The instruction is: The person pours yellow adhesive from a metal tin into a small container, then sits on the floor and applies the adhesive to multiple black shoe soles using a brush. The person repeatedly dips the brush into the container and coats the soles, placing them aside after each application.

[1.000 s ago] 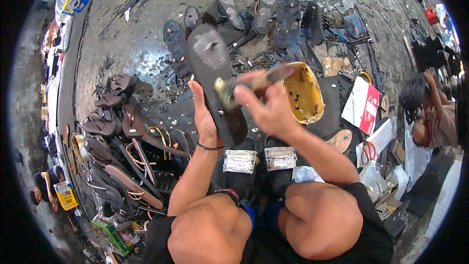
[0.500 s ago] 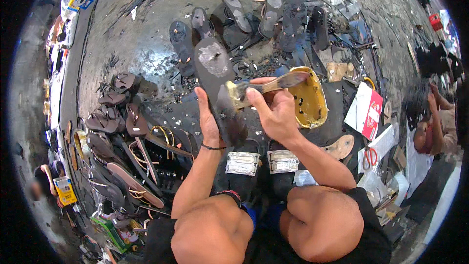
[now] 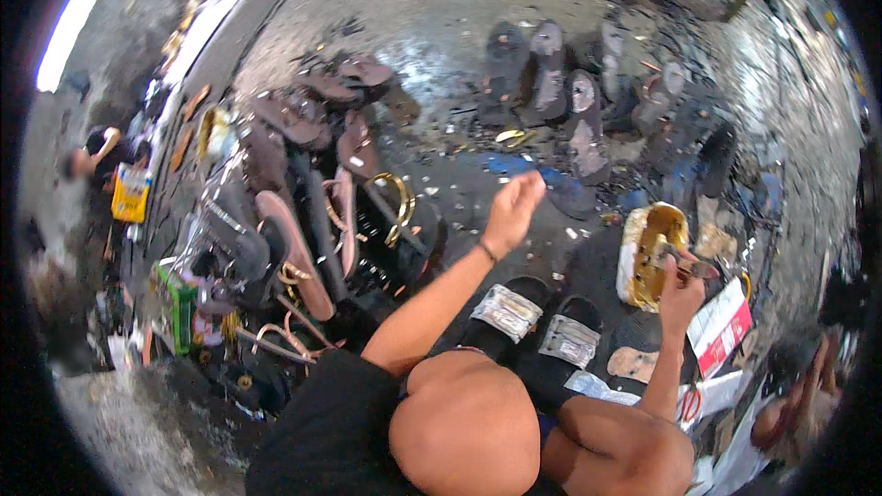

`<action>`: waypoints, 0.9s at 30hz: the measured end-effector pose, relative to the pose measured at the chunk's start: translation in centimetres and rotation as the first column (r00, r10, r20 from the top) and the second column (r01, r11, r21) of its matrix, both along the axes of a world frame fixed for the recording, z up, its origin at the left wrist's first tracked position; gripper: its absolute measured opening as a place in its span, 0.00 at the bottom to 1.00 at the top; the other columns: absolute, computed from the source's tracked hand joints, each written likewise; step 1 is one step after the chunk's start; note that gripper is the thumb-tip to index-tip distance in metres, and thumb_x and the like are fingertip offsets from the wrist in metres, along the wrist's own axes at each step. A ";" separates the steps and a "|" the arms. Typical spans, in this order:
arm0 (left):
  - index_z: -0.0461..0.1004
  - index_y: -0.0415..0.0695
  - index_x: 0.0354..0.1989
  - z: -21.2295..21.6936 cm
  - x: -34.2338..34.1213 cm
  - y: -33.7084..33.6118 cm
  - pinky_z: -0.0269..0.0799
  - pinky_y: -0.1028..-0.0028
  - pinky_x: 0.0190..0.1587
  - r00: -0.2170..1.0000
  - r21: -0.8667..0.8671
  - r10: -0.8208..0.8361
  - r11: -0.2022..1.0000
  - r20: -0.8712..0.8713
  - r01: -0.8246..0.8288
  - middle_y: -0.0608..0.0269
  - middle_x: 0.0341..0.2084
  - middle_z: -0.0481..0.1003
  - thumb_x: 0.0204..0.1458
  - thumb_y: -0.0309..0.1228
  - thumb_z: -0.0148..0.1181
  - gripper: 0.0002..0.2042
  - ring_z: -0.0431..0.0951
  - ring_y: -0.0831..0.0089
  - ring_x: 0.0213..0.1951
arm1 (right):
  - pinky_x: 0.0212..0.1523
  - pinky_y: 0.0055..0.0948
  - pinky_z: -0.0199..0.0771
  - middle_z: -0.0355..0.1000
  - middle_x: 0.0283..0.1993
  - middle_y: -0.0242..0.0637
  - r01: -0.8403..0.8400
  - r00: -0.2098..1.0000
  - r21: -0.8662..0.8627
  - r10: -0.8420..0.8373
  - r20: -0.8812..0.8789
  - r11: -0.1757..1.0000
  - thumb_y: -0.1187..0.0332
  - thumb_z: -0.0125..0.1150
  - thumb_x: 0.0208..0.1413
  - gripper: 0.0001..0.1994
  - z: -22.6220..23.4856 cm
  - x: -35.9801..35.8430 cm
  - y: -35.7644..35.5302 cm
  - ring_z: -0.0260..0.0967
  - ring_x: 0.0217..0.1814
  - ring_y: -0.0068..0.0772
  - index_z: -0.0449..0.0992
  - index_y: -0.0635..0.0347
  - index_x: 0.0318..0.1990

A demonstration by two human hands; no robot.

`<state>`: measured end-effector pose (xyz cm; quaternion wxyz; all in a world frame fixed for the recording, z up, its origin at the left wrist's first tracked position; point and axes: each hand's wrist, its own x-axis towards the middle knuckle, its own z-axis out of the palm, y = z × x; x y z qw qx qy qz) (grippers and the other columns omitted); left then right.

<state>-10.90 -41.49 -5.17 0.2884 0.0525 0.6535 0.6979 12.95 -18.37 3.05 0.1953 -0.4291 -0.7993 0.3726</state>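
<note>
My left hand (image 3: pixel 514 211) is held out over the floor, empty, its fingers stretched. Just beyond it lies a dark shoe sole (image 3: pixel 585 142) with grey patches on its face. On the right, my right hand (image 3: pixel 682 292) grips a brush (image 3: pixel 703 268) by its handle. The brush's bristle end is over or inside a yellow-crusted glue container (image 3: pixel 629 266); how far in it reaches I cannot tell. Several more dark soles (image 3: pixel 547 64) lie in a loose row farther off.
A heap of sandals (image 3: pixel 294 262) covers the floor on my left. Whitish straps (image 3: pixel 508 314) cross my feet. Beside the container lie a red-and-white box (image 3: pixel 721 326) and red-handled scissors (image 3: pixel 689 404). Another person (image 3: pixel 799 404) is at the lower right. Dark scraps litter the floor.
The sole has left my left hand and lies on the floor near the other soles. My right hand has carried the brush from the sole to the container. The view has swung left.
</note>
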 end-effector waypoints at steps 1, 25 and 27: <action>0.74 0.41 0.56 2.4 1.2 -1.8 0.74 0.72 0.50 0.986 -0.105 -0.017 0.995 -0.166 0.000 0.56 0.50 0.77 0.59 0.42 0.62 0.21 0.77 0.67 0.51 | 0.48 0.41 0.72 0.78 0.44 0.46 -0.029 0.994 0.218 0.006 0.108 0.975 0.64 0.65 0.59 0.16 -0.4 -0.1 0.2 0.76 0.46 0.46 0.77 0.62 0.51; 0.66 0.45 0.61 9.6 -11.4 -15.6 0.66 0.57 0.61 0.577 -0.854 -0.631 0.348 -0.519 -0.387 0.53 0.56 0.71 0.52 0.36 0.64 0.28 0.68 0.51 0.59 | 0.43 0.44 0.75 0.78 0.37 0.50 -0.085 0.934 0.001 0.079 0.349 0.996 0.63 0.64 0.57 0.14 3.5 6.2 -1.9 0.78 0.41 0.52 0.76 0.64 0.45; 0.64 0.45 0.63 9.2 -13.2 -14.1 0.62 0.58 0.65 0.521 -0.874 -0.702 0.379 -0.486 -0.304 0.52 0.57 0.69 0.52 0.27 0.60 0.27 0.66 0.52 0.62 | 0.43 0.44 0.75 0.79 0.37 0.50 -0.091 0.930 -0.021 0.092 0.356 0.996 0.64 0.64 0.57 0.14 3.5 5.8 -2.3 0.78 0.41 0.52 0.76 0.64 0.45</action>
